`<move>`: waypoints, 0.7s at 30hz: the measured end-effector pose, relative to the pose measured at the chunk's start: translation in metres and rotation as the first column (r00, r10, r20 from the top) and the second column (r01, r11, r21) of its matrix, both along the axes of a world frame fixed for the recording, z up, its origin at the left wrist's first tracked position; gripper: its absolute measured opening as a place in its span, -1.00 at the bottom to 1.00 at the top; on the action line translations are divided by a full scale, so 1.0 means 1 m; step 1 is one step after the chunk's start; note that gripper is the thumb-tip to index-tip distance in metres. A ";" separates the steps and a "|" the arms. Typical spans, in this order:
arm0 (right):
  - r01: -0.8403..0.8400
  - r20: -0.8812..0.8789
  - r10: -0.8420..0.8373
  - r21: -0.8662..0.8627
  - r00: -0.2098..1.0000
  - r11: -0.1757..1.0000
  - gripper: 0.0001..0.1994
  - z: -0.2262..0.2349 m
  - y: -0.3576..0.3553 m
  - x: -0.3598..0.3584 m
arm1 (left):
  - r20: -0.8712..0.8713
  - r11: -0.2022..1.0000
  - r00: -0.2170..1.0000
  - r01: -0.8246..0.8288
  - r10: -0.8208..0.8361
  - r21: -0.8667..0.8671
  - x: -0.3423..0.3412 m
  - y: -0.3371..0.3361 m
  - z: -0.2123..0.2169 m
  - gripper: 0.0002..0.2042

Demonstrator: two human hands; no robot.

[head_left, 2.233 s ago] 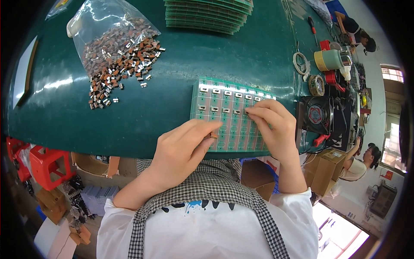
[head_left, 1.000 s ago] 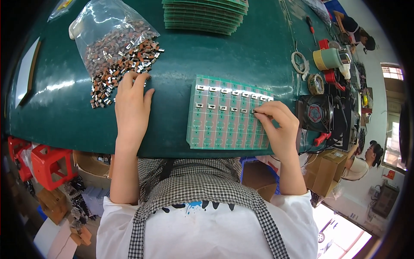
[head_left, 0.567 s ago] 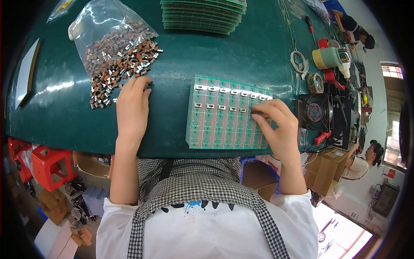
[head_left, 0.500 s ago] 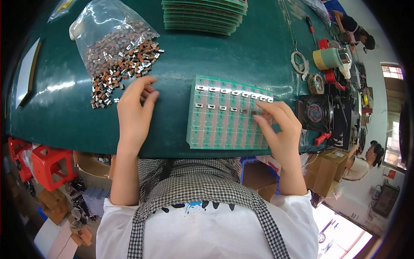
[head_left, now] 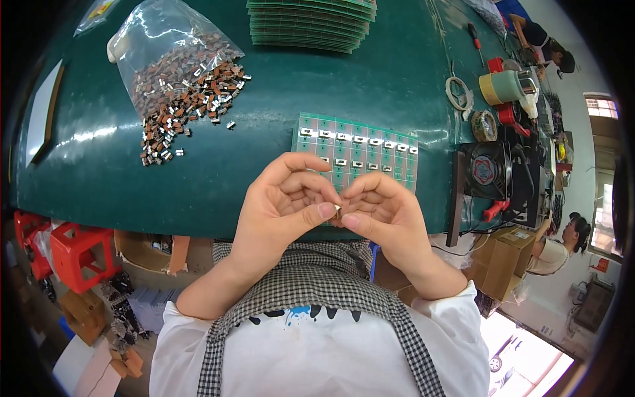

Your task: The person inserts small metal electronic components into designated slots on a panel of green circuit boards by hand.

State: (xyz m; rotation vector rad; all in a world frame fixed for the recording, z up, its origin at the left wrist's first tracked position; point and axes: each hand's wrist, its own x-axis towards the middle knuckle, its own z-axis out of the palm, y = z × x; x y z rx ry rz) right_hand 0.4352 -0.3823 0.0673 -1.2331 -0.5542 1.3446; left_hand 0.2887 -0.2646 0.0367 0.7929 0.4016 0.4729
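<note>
My left hand (head_left: 278,205) and my right hand (head_left: 390,215) meet in front of my apron, over the near part of a green circuit board panel (head_left: 405,173). Thumbs and fingertips of both pinch a small metal-and-brown part, which looks like a slide switch (head_left: 337,210); fingers partly cover it. On the panel, a far row of silver slide switches (head_left: 359,139) runs across, with a second row behind my fingertips, its left end partly hidden. The panel's near rows are mostly covered by my hands.
A clear plastic bag (head_left: 165,30) spills a heap of loose switches (head_left: 192,109) at the left. Stacked green panels (head_left: 307,30) stand at the far side. On the right are a fan (head_left: 488,171), tape roll (head_left: 484,126) and screwdriver (head_left: 474,36). Two people work farther right.
My left hand has come right from beside the heap, and my right hand has moved left off the second row. Both now hold one switch together. A loose switch lies apart near the heap.
</note>
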 end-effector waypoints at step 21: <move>0.185 0.591 -0.339 0.306 0.732 0.934 -0.82 0.005 -0.018 0.035 | -0.291 0.698 0.875 -0.072 0.388 0.713 -0.006 0.042 -0.021 -0.77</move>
